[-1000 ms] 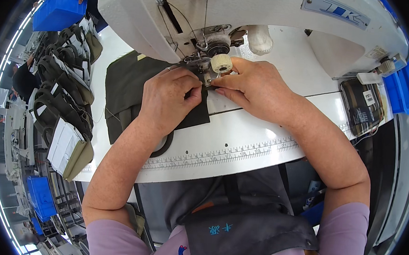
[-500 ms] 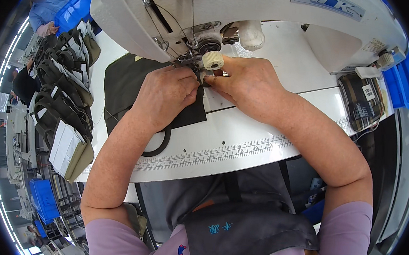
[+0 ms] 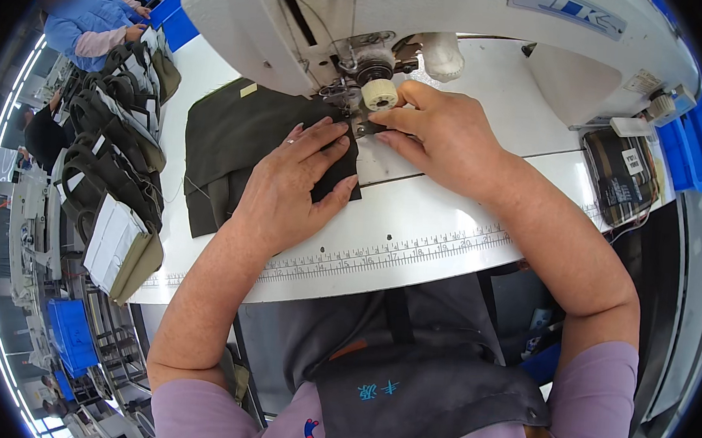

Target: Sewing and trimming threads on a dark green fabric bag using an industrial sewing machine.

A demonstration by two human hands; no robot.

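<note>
Left hand [image 3: 289,178] lay spread, palm down, on dark cloth [image 3: 234,138], gripping nothing visible. Right hand [image 3: 452,141]: fingers curled near together beside the presser foot [image 3: 363,129], hold unclear. Cloth sat under and beyond the left hand, the nearer, leftward of the right.

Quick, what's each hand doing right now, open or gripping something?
Left hand: open, spread on the dark fabric.
Right hand: curled by the sewing machine's cream knob; whether it grips anything cannot be told.
</note>
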